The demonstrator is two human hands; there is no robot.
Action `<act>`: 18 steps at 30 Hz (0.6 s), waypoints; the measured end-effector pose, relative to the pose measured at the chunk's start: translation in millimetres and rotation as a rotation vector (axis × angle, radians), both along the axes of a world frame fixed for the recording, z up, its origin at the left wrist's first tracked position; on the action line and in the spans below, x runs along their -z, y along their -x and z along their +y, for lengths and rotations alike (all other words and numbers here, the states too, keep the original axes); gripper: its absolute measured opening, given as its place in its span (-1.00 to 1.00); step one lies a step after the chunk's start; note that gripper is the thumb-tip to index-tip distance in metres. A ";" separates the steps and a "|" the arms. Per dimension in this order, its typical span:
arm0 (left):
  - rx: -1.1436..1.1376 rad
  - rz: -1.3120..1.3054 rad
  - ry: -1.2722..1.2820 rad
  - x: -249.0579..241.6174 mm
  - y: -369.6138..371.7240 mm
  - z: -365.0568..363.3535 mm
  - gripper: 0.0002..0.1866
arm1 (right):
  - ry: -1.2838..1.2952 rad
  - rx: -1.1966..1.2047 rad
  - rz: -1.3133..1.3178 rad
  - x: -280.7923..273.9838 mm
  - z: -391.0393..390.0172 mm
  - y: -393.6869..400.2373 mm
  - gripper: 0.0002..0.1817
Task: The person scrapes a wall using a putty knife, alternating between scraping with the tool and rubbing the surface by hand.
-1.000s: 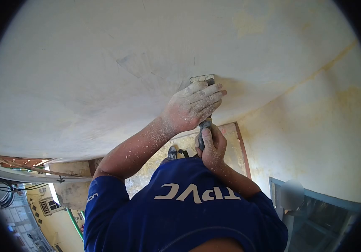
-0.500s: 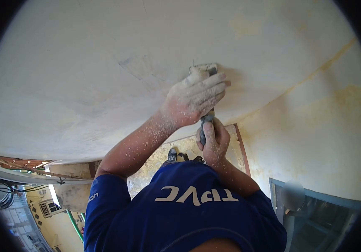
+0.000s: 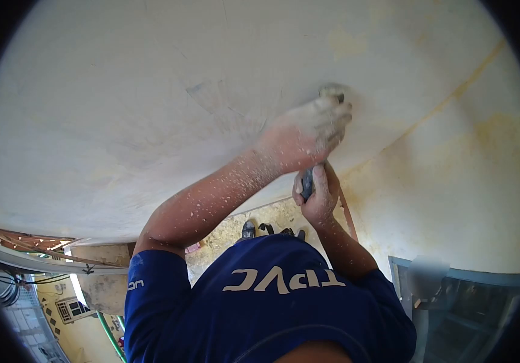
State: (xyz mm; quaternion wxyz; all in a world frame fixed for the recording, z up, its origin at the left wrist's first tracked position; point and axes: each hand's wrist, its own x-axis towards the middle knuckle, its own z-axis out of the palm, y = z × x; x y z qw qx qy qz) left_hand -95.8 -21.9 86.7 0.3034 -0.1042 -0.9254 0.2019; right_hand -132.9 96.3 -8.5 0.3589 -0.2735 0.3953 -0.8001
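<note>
A dusty hand tool (image 3: 308, 183) with a dark grey handle is held in both hands against the pale, white-coated wall (image 3: 151, 109). My right hand (image 3: 318, 202) wraps round the lower end of its handle. Higher up, my left hand (image 3: 323, 127), caked in white dust, closes over the tool's front part and hides most of it. Just beyond the left fingers, the tool's whitish head (image 3: 332, 92) shows right at the wall surface, slightly blurred. White specks cover both forearms.
At right, a yellowish wall (image 3: 441, 199) meets the white one along a yellow-brown line. Below it is a blue-grey frame (image 3: 484, 278). My shoes (image 3: 248, 230) stand on a rough, stained floor (image 3: 223, 233). Cables (image 3: 10, 293) and green pipes (image 3: 110, 336) appear at lower left.
Both hands and the tool have shifted to the right along the wall. The left fingers look more curled than before.
</note>
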 end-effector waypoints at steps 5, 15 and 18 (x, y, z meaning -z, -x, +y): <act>0.065 -0.072 -0.294 112.1 -20.2 23.3 -0.71 | -0.242 0.024 0.060 88.8 43.2 -16.3 -0.74; -0.009 0.120 -0.368 136.0 -43.3 -15.3 -0.81 | -0.441 0.012 0.311 119.4 7.7 -26.6 -0.70; 0.021 0.160 -0.300 98.6 -37.2 -13.9 -0.77 | -0.291 0.051 0.327 88.9 -0.5 -18.2 -0.69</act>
